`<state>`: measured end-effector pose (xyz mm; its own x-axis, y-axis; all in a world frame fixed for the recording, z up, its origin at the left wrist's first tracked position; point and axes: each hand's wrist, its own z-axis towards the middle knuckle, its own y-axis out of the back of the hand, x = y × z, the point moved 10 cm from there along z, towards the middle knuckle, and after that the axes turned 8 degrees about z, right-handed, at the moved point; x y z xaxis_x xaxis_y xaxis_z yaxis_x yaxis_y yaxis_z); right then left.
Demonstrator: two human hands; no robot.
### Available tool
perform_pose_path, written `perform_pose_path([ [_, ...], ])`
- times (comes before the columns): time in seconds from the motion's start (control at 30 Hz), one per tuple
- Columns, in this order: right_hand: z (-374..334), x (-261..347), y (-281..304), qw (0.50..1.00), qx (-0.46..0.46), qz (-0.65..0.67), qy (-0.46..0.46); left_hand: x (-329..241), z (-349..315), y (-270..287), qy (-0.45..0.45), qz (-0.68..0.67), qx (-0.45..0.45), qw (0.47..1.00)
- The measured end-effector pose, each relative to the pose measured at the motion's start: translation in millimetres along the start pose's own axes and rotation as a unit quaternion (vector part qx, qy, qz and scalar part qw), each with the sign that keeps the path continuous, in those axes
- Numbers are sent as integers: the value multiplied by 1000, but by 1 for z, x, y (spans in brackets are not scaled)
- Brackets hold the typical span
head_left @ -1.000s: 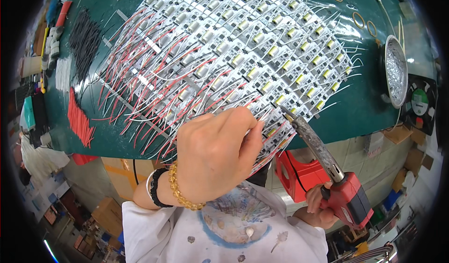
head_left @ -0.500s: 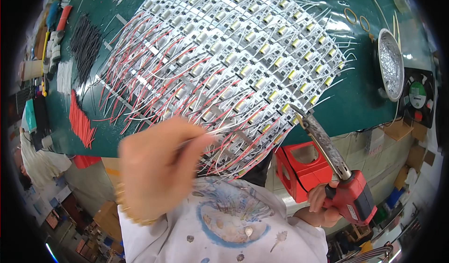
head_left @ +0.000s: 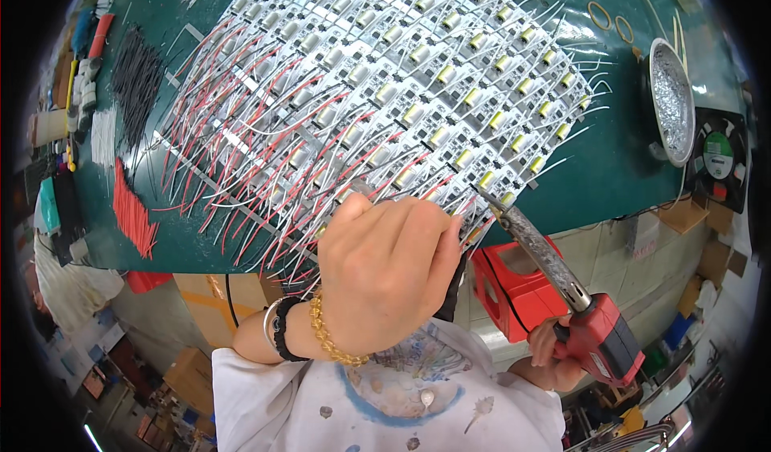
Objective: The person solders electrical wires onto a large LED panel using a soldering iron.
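Observation:
A panel of white circuit boards (head_left: 474,74) lies on the green table, with yellow-and-silver cylindrical parts in rows. Red, black and white wires (head_left: 241,122) stick out over its left and near sides. My left hand (head_left: 385,267), with bracelets at its wrist, is closed over the panel's near corner. Its fingers are bent together and their tips are hidden, along with whatever they grip. My right hand (head_left: 554,355) is wrapped round the red-and-black pistol handle of a soldering iron (head_left: 546,259). The iron's tip is at the panel's near right edge, close to my left hand.
Bundles of black wires (head_left: 138,82), red wires (head_left: 132,211) and white wires (head_left: 104,134) lie at left. A metal bowl (head_left: 671,102) of silvery material stands at right, beside a small black fan (head_left: 717,159). A red plastic stool (head_left: 514,291) stands below the table edge.
My left hand has moved right and forward, onto the panel's near corner. The soldering iron has shifted slightly left at its tip. The view has moved a little.

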<state>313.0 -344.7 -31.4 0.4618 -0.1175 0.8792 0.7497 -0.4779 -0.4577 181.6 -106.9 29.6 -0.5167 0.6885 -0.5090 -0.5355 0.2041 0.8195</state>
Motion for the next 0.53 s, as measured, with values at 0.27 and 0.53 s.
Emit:
perform_pose_path([
  [0.27,-3,-1,18,994,-66,59,60,-4,2,-2,-6,20,-1,1000],
  [0.53,-2,-2,3,975,206,-28,76,-3,-1,-1,-3,28,-5,1000],
])
